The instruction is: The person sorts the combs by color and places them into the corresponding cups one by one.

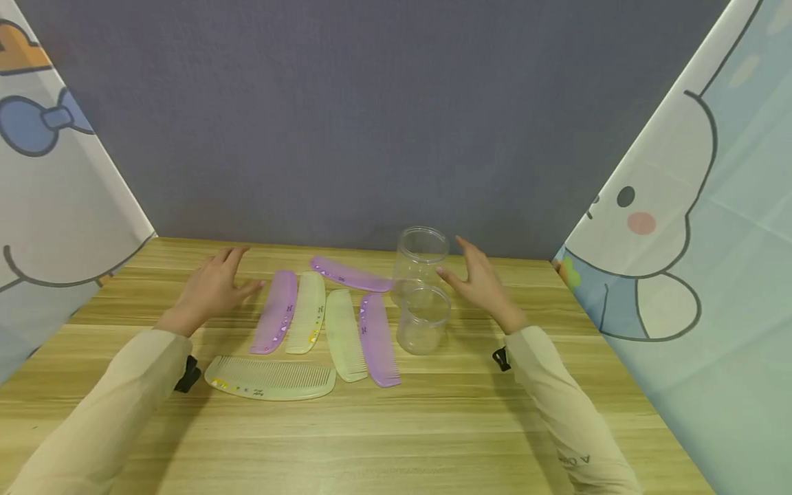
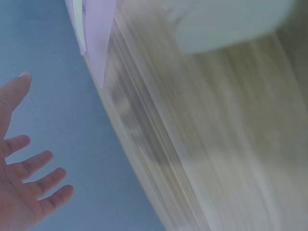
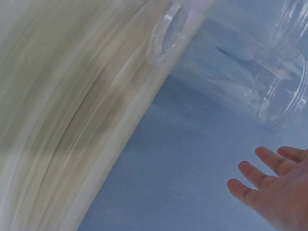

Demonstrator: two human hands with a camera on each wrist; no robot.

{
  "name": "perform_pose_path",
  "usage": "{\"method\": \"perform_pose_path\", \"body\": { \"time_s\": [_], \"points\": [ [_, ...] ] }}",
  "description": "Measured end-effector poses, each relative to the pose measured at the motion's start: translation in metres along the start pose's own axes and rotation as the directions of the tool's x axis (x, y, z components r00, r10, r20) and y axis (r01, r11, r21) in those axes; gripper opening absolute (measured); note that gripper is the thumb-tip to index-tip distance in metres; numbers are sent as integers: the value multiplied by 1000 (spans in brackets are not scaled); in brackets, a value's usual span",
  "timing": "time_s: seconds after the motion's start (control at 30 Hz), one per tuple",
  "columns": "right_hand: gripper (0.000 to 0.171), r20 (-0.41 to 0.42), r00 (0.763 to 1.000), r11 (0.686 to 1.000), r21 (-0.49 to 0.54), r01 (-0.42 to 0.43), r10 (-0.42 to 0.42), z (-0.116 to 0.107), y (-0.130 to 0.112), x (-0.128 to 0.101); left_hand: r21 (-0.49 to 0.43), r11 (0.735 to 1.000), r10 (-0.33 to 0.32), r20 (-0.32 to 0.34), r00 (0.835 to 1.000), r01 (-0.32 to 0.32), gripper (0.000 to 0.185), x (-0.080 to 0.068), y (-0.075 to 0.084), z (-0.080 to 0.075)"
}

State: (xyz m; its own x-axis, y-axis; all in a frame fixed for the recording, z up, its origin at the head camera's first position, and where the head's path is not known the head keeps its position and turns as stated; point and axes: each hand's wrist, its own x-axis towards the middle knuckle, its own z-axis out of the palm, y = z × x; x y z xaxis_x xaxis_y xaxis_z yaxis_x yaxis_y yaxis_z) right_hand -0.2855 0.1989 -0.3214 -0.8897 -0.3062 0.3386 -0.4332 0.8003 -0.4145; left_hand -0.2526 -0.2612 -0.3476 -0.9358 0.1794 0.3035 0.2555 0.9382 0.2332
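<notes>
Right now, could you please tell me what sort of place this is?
Perhaps a staged work booth: a wood-grain table, a plain dark panel behind it, and cartoon-printed sheets on both sides.

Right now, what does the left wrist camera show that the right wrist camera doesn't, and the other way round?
Only the left wrist view shows the left grip, fingers spread and holding nothing, and a blurred pale comb at the upper right.

Only the right wrist view shows the right grip, also empty, and clear containers.

Both share the wooden tabletop and blue-grey backdrop. Each has purple near the top: a purple comb in the left, too faint to name in the right.
</notes>
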Motion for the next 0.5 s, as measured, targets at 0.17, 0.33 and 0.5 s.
{"method": "perform_pose_path", "body": {
  "time_s": [0.17,0.33,0.5],
  "points": [
    [81,-5,1000,999,51,-14,14,3,-5,5,-32,999,7,6,1000,-6,76,7,2,1],
    [83,-24,999,994,108,-23,26,6,-9,8,-92,995,-31,53,998,35,80,15,4,3],
    [85,-45,998,986,160,-44,52,9,-11,12,-127,990,-58,77,995,68,78,21,7,6]
  ]
}}
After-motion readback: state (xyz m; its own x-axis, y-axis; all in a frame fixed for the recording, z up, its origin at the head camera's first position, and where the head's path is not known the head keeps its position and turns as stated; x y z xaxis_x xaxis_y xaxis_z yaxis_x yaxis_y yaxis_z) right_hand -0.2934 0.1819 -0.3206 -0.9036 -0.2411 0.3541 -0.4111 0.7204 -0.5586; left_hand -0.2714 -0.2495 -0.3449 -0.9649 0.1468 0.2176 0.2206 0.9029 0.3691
